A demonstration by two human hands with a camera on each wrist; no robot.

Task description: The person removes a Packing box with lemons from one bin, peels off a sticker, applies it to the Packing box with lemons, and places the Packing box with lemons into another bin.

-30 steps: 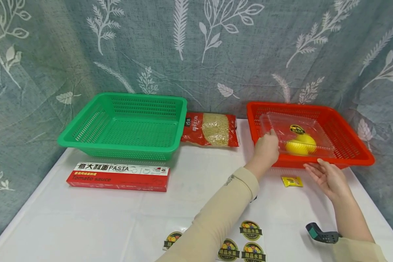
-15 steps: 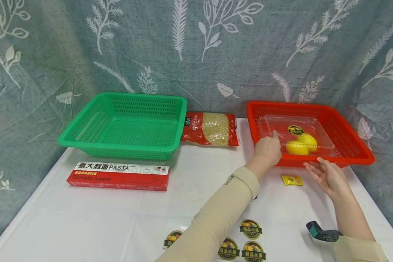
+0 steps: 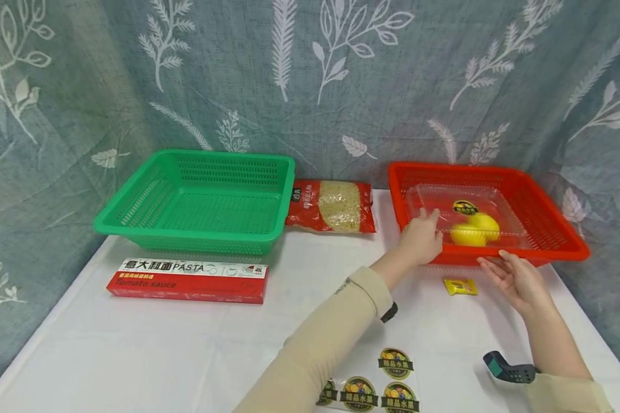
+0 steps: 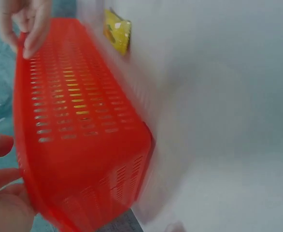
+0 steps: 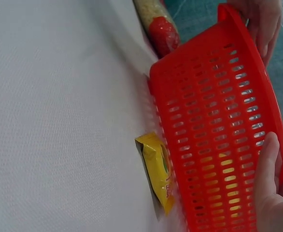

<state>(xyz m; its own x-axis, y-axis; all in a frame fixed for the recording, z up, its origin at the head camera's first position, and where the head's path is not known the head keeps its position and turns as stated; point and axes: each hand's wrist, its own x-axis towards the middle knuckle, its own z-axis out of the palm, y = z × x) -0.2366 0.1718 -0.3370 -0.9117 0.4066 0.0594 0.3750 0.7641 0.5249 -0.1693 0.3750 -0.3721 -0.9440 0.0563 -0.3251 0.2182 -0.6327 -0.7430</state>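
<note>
head view alone shows green basket.

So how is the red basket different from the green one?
The red basket holds a clear box with yellow fruit; the green basket holds nothing. The left hand and the right hand touch the red basket, and neither touches the green basket. Both are slotted plastic of about the same shape.
</note>
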